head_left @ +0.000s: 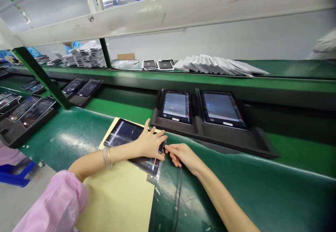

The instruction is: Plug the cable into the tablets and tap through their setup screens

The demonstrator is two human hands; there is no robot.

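Note:
A tablet (126, 134) lies face up, tilted across a yellow sheet (115, 193) on the green bench, with clear film showing at its right end. My left hand (151, 142) rests spread over the right part of the screen, its fingers apart. At the tablet's right edge my right hand (183, 155) pinches the end of a black cable (180, 193), which hangs down toward the bench's near side. The plug itself is mostly hidden by the fingers, so I cannot tell whether it sits in the tablet's port.
Beyond the bench edge, a black foam tray (196, 128) holds two lit tablets on a green belt. Another tray (15, 134) with tablets is at the left. White sleeves (215, 65) lie fanned on the rear shelf. A white beam (168, 11) crosses above. Co-workers in blue are far left.

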